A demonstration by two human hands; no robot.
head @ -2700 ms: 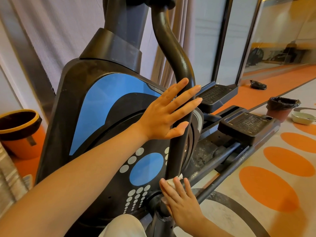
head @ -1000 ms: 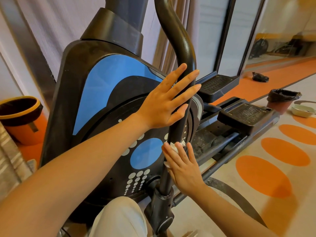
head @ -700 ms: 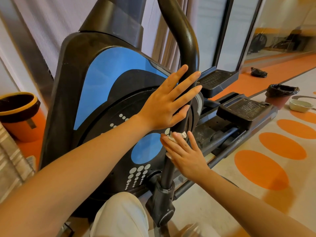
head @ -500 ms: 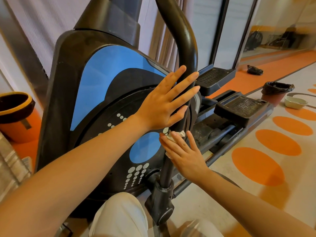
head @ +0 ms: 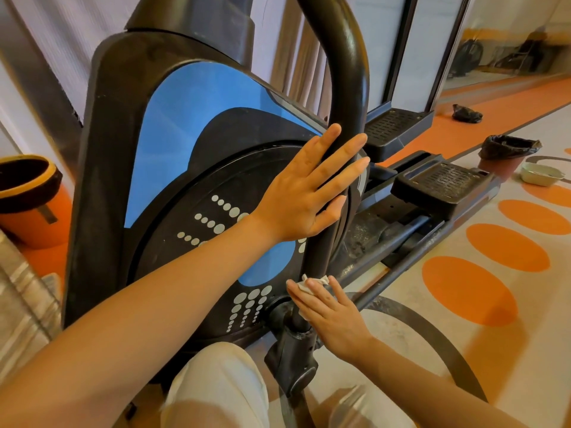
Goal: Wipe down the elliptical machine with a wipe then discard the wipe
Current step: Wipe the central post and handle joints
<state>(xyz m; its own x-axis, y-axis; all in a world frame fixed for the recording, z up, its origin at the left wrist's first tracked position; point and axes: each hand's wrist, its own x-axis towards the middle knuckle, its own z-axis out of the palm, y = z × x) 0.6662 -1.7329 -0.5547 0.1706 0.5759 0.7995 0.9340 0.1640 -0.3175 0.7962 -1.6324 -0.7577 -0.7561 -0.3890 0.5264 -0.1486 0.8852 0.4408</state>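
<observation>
Left hand (head: 304, 199) flat, fingers straight, steadies the swing bar (head: 332, 168); right hand (head: 329, 316) presses the wipe (head: 309, 282) low, next rubbing along it.

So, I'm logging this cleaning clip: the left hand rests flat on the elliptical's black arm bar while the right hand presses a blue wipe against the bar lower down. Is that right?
Not quite: the wipe is white, not blue, as the head view shows. The rest holds: the left hand rests flat on the black arm bar while the right hand presses the wipe against the bar lower down.

elliptical machine (head: 160, 186) 1 | pedals (head: 445, 183) 2 | hands (head: 304, 193) 2 | wipe (head: 312, 284) 1 | bins (head: 26, 199) 2 — maybe | dish (head: 542, 174) 1
</observation>
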